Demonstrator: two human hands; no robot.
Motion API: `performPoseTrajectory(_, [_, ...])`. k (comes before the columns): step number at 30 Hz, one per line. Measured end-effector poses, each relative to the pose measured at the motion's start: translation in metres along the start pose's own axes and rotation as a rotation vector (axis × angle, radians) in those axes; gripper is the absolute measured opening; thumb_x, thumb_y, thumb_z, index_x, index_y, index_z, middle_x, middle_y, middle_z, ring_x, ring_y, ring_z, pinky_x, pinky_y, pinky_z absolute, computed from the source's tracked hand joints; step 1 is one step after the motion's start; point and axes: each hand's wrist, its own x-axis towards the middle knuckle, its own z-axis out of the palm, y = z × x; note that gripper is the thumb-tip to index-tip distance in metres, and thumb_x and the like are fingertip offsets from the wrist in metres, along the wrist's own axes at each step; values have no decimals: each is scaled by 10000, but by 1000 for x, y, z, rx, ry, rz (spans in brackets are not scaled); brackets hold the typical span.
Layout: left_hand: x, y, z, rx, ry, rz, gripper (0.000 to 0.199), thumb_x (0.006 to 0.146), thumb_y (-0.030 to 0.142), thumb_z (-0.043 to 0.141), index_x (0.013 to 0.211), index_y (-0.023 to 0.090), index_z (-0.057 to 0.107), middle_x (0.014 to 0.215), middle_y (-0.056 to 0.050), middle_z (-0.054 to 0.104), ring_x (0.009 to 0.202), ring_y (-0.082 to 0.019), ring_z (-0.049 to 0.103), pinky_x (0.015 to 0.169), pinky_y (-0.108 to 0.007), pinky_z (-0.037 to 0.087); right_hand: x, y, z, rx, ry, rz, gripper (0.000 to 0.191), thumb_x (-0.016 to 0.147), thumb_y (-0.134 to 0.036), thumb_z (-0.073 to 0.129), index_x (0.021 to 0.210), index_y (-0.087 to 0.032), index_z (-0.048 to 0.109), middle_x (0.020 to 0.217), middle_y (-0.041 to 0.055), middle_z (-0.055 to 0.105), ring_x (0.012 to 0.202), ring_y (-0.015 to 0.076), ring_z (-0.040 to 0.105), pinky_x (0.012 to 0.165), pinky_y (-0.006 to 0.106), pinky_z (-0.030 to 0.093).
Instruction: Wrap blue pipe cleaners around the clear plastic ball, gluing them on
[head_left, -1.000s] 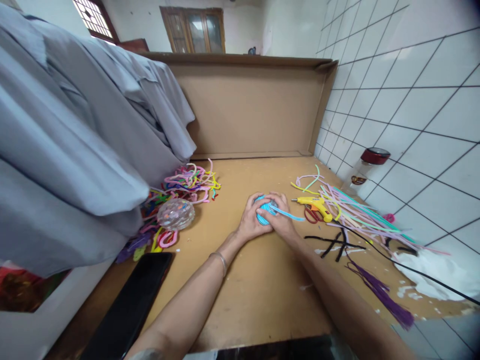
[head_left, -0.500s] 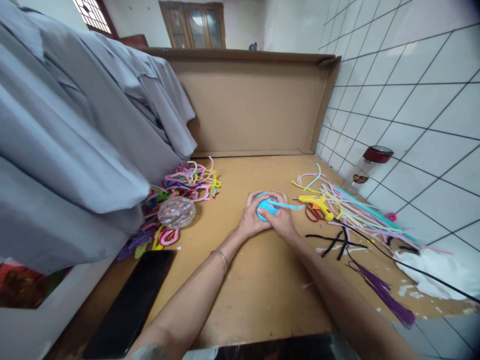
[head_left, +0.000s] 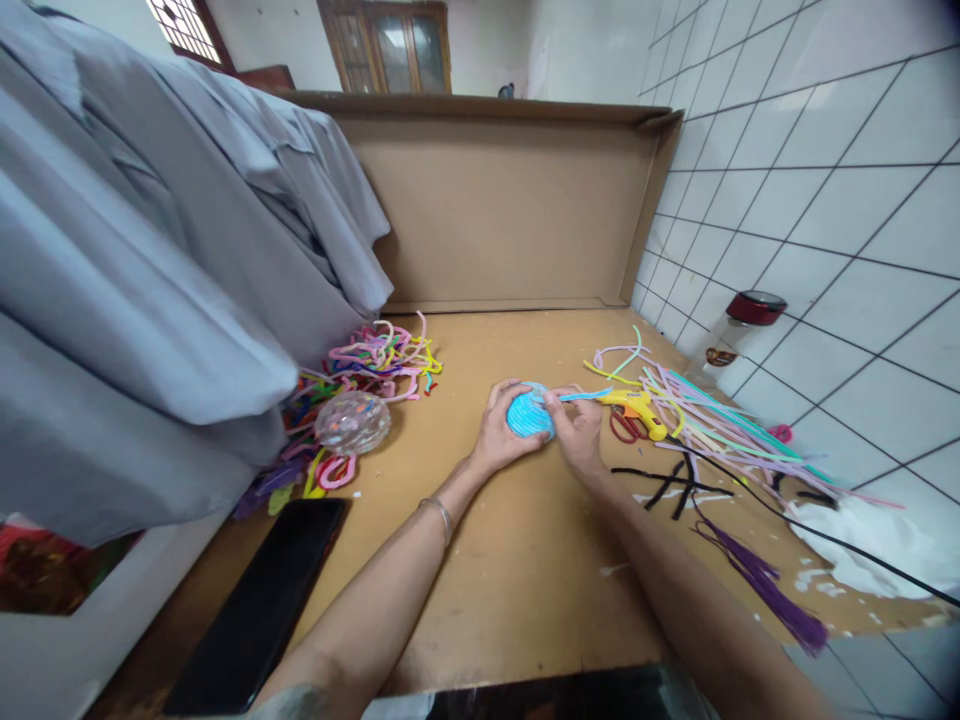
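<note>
A ball wrapped in blue pipe cleaner [head_left: 529, 413] is held over the middle of the table. My left hand [head_left: 498, 432] curls around its left side, with fingers behind and thumb at the lower front. On the right, my right hand [head_left: 580, 428] pinches the blue strand where it leaves the ball. The loose blue end [head_left: 596, 395] sticks out to the right, towards a yellow glue gun [head_left: 634, 410]. Red-handled scissors [head_left: 625, 427] lie partly under the glue gun.
Left are tangled coloured pipe cleaners [head_left: 382, 360], a clear faceted bowl [head_left: 352, 422] and a black phone [head_left: 259, 605]. Straight pipe cleaners [head_left: 720, 420], black pieces [head_left: 675, 485], a purple tassel [head_left: 761, 580], a jar [head_left: 731, 335] and a black cord [head_left: 840, 540] lie right.
My right hand has shifted from covering the ball's front to its right side, now pinching the strand. More of the ball's wrapped surface shows. My left hand stays around it.
</note>
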Motion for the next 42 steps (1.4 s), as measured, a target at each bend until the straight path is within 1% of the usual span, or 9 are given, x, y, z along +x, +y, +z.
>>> performPoseTrajectory(5, [1, 0, -1, -19, 3, -39, 696, 534, 220, 834, 1166, 227, 545, 1248, -98, 502, 1217, -287, 512, 1043, -521, 433, 0, 6, 3, 57, -12, 68, 244, 835, -422, 564, 713, -216, 613, 722, 29, 643, 739, 189, 606, 736, 348, 510])
performPoseTrajectory(14, [2, 0, -2, -41, 1, -32, 684, 535, 208, 829, 1158, 215, 548, 1250, -105, 502, 1211, -282, 517, 1048, -522, 430, -3, 13, 6, 53, -69, 39, 304, 852, -467, 547, 702, -216, 628, 739, 25, 619, 765, 186, 587, 739, 340, 495])
performPoseTrajectory(21, [2, -2, -4, -48, 6, -32, 659, 550, 207, 817, 1152, 213, 548, 1239, -104, 515, 1210, -280, 526, 1051, -513, 431, -2, 3, -3, -91, -183, -147, 115, 798, -320, 580, 766, -238, 653, 797, 37, 640, 835, 222, 580, 818, 400, 466])
performPoseTrajectory(24, [1, -2, -5, -42, 8, -47, 662, 548, 222, 827, 1149, 215, 550, 1237, -101, 511, 1206, -283, 529, 1054, -513, 425, -1, 4, -8, -90, -202, -200, 173, 754, -219, 503, 798, -239, 669, 849, 44, 635, 873, 230, 575, 849, 412, 457])
performPoseTrajectory(27, [1, 0, -5, -15, -33, -30, 696, 523, 220, 841, 1155, 229, 550, 1261, -103, 480, 1248, -309, 495, 1060, -535, 411, 2, 13, -9, -127, -72, -117, 250, 762, -209, 444, 854, -231, 675, 923, 58, 610, 949, 237, 558, 884, 417, 438])
performPoseTrajectory(29, [0, 2, -5, -1, -66, 6, 712, 513, 226, 845, 1160, 234, 547, 1290, -113, 447, 1283, -329, 462, 1064, -550, 401, 4, 22, -6, -209, 15, -17, 254, 802, -261, 439, 885, -233, 677, 982, 63, 600, 1004, 244, 538, 928, 437, 409])
performPoseTrajectory(31, [-1, 3, -5, 4, -88, 49, 717, 517, 230, 842, 1166, 238, 539, 1311, -120, 420, 1306, -340, 439, 1063, -555, 400, 4, 30, -2, -303, 53, 77, 249, 839, -337, 446, 838, -237, 674, 990, 64, 600, 1014, 250, 519, 947, 461, 389])
performPoseTrajectory(35, [-3, 4, -4, -1, -95, 130, 700, 547, 240, 827, 1176, 242, 521, 1316, -127, 407, 1293, -334, 451, 1042, -556, 414, 2, 36, 4, -342, 24, 114, 333, 878, -441, 432, 756, -237, 665, 979, 79, 615, 987, 254, 520, 928, 474, 394])
performPoseTrajectory(42, [-4, 4, -3, -2, -114, 161, 711, 542, 236, 830, 1180, 249, 517, 1325, -128, 408, 1278, -330, 465, 1032, -548, 423, -1, 28, 3, -238, -36, 80, 416, 918, -490, 387, 823, -257, 718, 1089, 99, 602, 1092, 275, 523, 982, 515, 370])
